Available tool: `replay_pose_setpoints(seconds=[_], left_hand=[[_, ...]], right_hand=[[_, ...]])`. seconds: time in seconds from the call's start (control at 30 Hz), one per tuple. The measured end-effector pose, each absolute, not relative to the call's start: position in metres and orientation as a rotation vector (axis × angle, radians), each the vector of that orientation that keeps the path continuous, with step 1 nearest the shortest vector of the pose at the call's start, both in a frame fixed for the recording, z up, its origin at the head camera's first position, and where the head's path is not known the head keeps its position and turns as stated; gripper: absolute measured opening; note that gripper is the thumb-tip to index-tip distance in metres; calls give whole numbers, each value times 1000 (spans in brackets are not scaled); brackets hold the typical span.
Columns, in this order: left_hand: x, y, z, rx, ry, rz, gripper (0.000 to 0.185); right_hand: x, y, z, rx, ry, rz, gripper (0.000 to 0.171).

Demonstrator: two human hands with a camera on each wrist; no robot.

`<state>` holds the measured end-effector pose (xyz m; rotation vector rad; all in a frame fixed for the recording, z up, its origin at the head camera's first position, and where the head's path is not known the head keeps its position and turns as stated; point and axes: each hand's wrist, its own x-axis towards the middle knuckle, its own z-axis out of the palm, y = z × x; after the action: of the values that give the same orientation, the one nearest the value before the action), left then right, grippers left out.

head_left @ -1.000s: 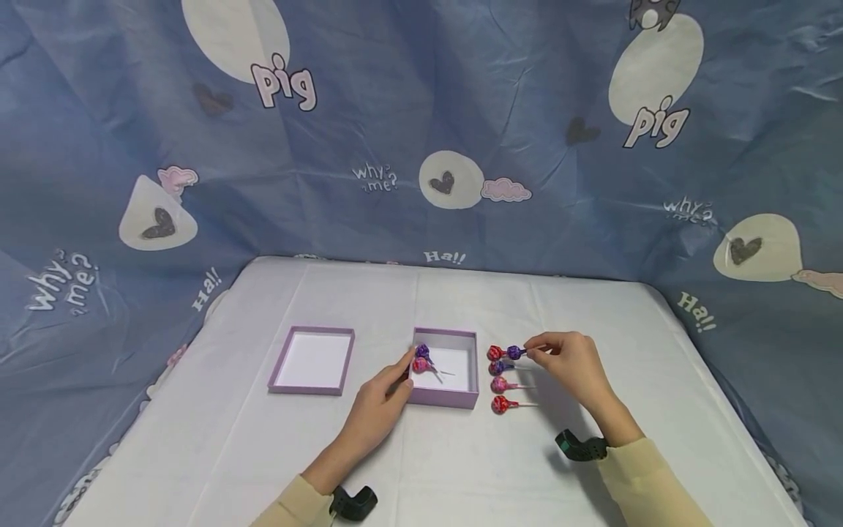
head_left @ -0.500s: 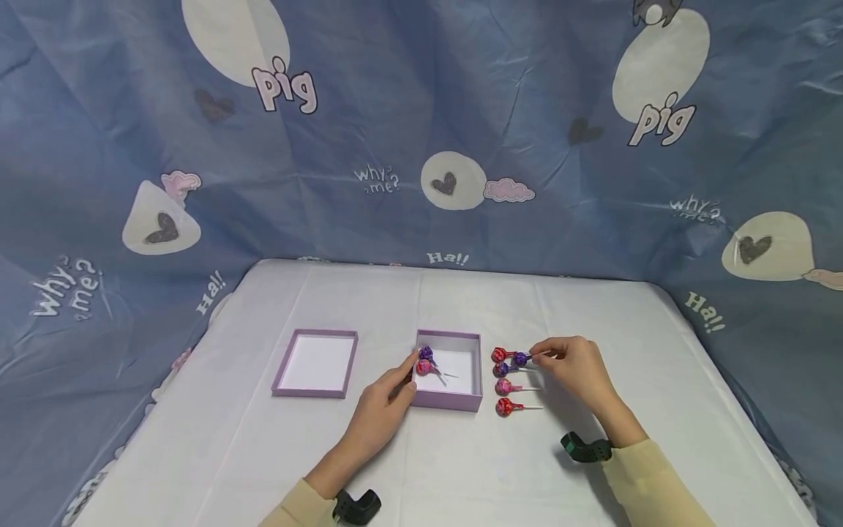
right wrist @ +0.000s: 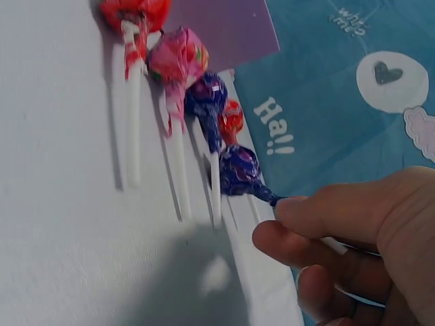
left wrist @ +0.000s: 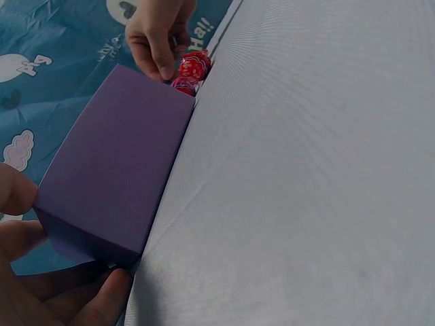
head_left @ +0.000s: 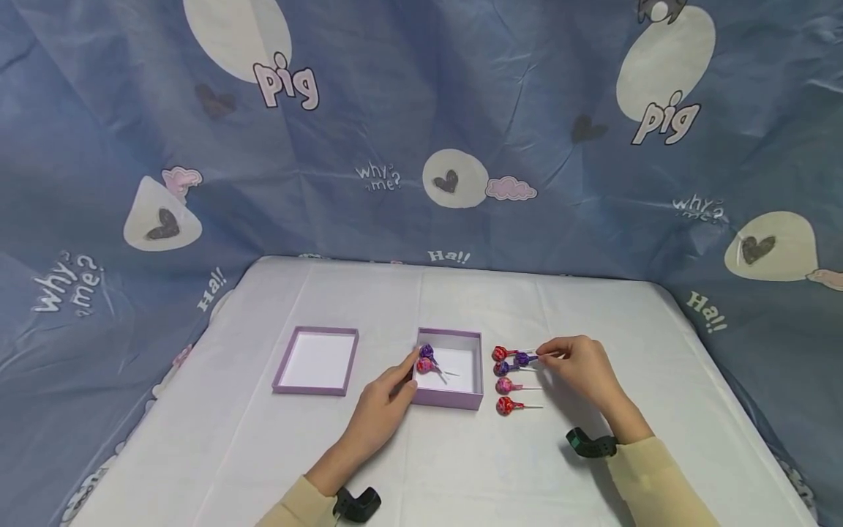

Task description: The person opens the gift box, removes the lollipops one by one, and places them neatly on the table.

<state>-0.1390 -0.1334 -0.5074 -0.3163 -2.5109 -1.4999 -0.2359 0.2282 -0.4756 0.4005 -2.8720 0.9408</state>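
My right hand [head_left: 582, 366] pinches the stick end of a purple-wrapped lollipop [right wrist: 239, 170]. Its candy head hangs close to the row on the table, near another purple lollipop [right wrist: 206, 95] and partly in front of a red one [right wrist: 231, 117]. A pink lollipop [head_left: 504, 386] and a second red lollipop [head_left: 506, 405] lie nearer the front, sticks pointing right. With thumb and fingers, my left hand [head_left: 378, 406] holds the left side of an uncovered lavender box [head_left: 448, 399]. Inside the box lie a purple lollipop [head_left: 426, 352] and a pink lollipop [head_left: 424, 365].
Left of the box, a lavender lid [head_left: 309, 390] lies with its white inside up. A white cloth [head_left: 395, 468] covers the table. Behind it hangs a blue printed curtain [head_left: 369, 234]. Each wrist wears a black band device [head_left: 356, 505].
My right hand has shifted slightly to the right with the purple lollipop in its fingers. The left hand and box stay in place; the head view has shifted a little.
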Motion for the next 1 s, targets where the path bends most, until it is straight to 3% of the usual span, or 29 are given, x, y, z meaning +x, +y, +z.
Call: replay_pose_setpoints(seconds=[1.0], left_hand=[[-140, -136, -508, -312, -2542, -1515, 50]], right_hand=[[-244, 239, -490, 398, -2977, 792, 10]])
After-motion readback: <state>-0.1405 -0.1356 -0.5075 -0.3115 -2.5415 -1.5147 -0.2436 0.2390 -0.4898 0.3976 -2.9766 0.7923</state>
